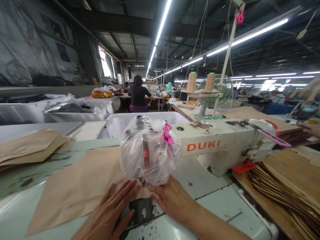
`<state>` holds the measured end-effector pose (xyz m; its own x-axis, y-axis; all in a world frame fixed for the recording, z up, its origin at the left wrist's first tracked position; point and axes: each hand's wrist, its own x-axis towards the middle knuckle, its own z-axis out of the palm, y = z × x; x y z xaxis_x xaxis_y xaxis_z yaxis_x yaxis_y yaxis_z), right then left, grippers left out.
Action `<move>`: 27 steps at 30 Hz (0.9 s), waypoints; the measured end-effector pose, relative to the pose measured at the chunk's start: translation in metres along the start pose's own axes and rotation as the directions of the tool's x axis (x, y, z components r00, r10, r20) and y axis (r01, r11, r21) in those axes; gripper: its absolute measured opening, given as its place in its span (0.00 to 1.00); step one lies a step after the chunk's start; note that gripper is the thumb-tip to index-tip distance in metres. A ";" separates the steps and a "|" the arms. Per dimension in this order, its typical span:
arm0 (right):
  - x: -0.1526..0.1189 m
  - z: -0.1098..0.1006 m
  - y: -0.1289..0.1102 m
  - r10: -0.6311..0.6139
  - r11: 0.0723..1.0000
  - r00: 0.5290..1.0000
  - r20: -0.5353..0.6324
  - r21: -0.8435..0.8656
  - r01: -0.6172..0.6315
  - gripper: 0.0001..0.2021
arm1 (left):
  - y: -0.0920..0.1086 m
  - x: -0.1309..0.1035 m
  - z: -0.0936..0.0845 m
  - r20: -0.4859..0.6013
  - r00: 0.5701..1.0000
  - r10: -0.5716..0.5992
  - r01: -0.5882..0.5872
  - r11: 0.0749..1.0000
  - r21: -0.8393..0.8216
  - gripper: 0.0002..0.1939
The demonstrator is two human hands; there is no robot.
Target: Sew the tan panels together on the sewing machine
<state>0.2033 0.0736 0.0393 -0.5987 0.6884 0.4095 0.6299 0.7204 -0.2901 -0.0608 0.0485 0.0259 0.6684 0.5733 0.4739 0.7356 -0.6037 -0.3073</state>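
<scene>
A flat tan fabric panel (82, 180) lies on the bed of a cream sewing machine (232, 143), its right end under the needle area. A clear plastic bag (152, 150) tied with a pink bow (167, 132) wraps the machine's head. My left hand (112, 210) rests flat on the panel's edge, fingers outstretched and a ring showing. Just right of the needle, my right hand (170, 196) has its fingers together at the panel's edge, thumb toward the needle. Part of its fingertips is hidden by the bag, so I cannot tell whether it pinches the cloth.
Stacked tan panels lie at the left (30, 146), and a thick pile of brown pieces (287, 196) sits at the right. Behind the machine are a white bin (150, 116), two thread cones (191, 82) and a green fan (220, 90). A person (138, 95) sits farther back.
</scene>
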 end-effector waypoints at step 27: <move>0.003 0.002 0.005 -0.020 0.999 0.997 -0.072 -0.050 0.016 0.19 | 0.019 0.007 -0.018 0.386 0.894 -0.226 0.322 0.924 -0.205 0.29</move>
<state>0.2040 0.0799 0.0375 -0.5741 0.6663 0.4760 0.6439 0.7264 -0.2402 -0.0441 0.0318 0.0382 0.4741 0.8629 0.1747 0.8725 -0.4871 0.0378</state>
